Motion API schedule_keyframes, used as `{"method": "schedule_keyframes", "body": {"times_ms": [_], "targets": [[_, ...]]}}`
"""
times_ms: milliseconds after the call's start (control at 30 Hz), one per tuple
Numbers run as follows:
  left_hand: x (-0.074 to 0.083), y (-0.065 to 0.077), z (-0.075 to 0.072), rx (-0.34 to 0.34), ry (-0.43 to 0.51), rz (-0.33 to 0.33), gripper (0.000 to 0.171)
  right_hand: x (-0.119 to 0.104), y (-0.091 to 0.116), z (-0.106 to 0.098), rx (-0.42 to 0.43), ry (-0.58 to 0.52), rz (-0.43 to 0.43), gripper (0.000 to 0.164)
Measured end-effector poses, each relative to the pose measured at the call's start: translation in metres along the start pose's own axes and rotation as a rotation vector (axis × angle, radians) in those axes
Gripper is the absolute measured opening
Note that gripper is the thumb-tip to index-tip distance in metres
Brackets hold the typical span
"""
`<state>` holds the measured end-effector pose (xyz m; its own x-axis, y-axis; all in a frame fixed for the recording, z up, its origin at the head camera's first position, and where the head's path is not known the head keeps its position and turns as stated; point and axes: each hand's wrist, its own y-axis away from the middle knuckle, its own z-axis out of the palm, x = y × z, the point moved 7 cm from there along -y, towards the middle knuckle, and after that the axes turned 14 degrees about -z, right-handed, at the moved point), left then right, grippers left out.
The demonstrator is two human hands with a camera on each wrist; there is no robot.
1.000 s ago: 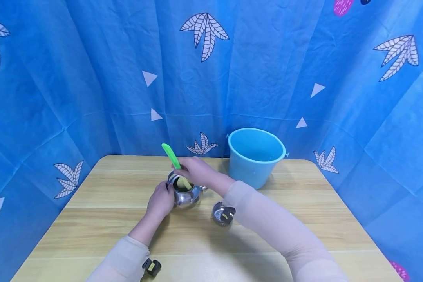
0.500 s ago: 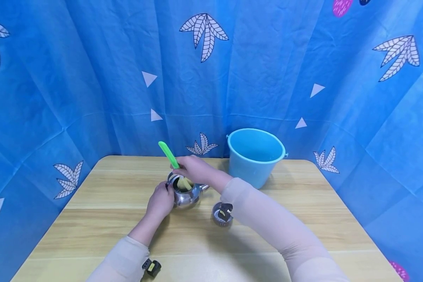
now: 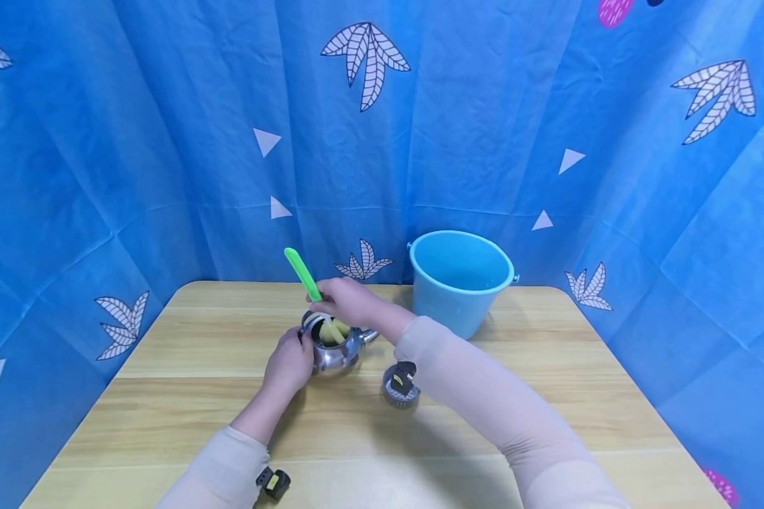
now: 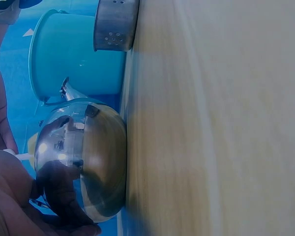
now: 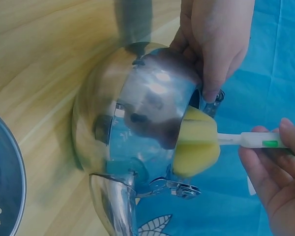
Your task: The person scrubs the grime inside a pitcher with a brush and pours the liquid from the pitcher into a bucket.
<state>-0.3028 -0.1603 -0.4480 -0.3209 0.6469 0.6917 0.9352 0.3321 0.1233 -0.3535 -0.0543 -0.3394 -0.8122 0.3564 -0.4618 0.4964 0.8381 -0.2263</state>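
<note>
A shiny steel teapot (image 3: 334, 359) stands on the table with its lid off and its spout toward the right. My left hand (image 3: 291, 364) grips its left side, thumb near the rim and fingers along the wall, as the left wrist view shows. With my right hand (image 3: 346, 300) I hold a sponge bottle brush (image 5: 255, 140) by the white neck of its handle, and the green end (image 3: 302, 273) points up and left. Its yellow sponge head (image 5: 199, 142) sits partly inside the teapot's mouth, bulging out over the rim.
A perforated steel strainer basket (image 3: 400, 400) stands on the table right of the teapot, partly under my right wrist's camera. Behind it is a light blue bucket (image 3: 452, 307). Blue patterned curtain (image 3: 350, 162) surrounds the wooden table (image 3: 184, 396).
The brush has risen a little, its green end shifting up and left. More of the yellow sponge shows at the teapot's mouth. My left hand stays in place.
</note>
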Motion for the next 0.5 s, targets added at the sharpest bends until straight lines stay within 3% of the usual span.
{"method": "schedule_keyframes", "body": {"times_ms": [500], "targets": [[-0.0001, 0.0013, -0.0017, -0.007, 0.012, 0.008, 0.054, 0.0025, -0.0024, 0.0007, 0.007, -0.024, 0.027, 0.023]]}}
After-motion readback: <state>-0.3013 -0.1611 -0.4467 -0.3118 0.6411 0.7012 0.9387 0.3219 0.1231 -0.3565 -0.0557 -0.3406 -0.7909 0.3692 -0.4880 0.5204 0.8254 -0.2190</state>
